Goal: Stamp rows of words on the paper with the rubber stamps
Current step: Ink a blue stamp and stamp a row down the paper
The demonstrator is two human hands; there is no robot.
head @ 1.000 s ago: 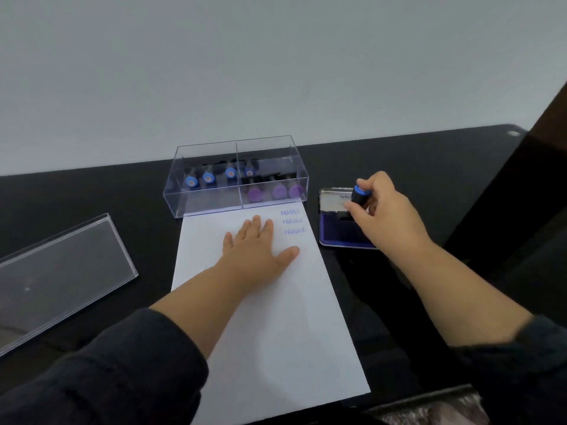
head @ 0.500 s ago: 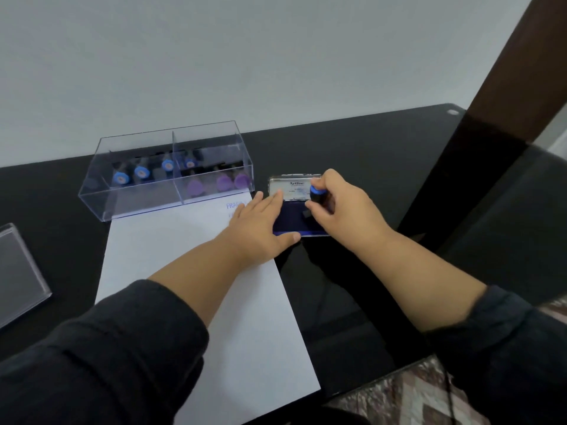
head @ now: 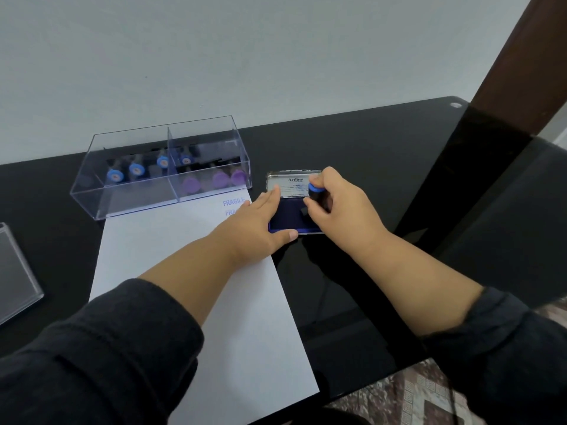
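Note:
A white sheet of paper lies on the black table, with blue "FRAGILE" prints near its top right corner. My left hand lies flat over that corner, its fingers reaching onto the left edge of the open blue ink pad. My right hand grips a black rubber stamp with a blue cap and presses it onto the pad. The pad's open lid stands behind it.
A clear plastic box holding several blue- and purple-capped stamps sits behind the paper. A clear lid lies at the far left. The table's front edge runs at lower right above patterned floor. A dark wooden post rises at right.
My left hand slid right from the middle of the paper to its corner and the pad's edge. My right hand brought the stamp down onto the ink pad. The view shifted right.

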